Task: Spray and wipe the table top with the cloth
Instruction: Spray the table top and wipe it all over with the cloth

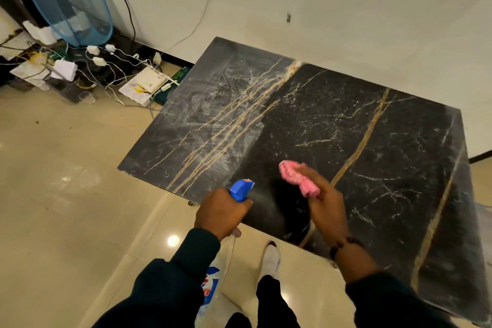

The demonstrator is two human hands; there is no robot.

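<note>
The table top (346, 125) is black marble with gold veins; its left half looks streaky and hazy, its right half darker. My left hand (222, 212) grips a spray bottle (241, 189) by the neck, its blue nozzle pointing over the table's near edge. The bottle's clear body with a blue and red label hangs below my sleeve. My right hand (323, 201) holds a bunched pink cloth (298, 178) just above or on the table near its front edge; contact is unclear.
Glossy beige floor tiles (66, 181) lie to the left. Against the white wall stand a blue mesh hamper (69, 0) and a tangle of chargers, cables and boxes (106, 72). My socked foot (271, 258) is beside the table's near corner.
</note>
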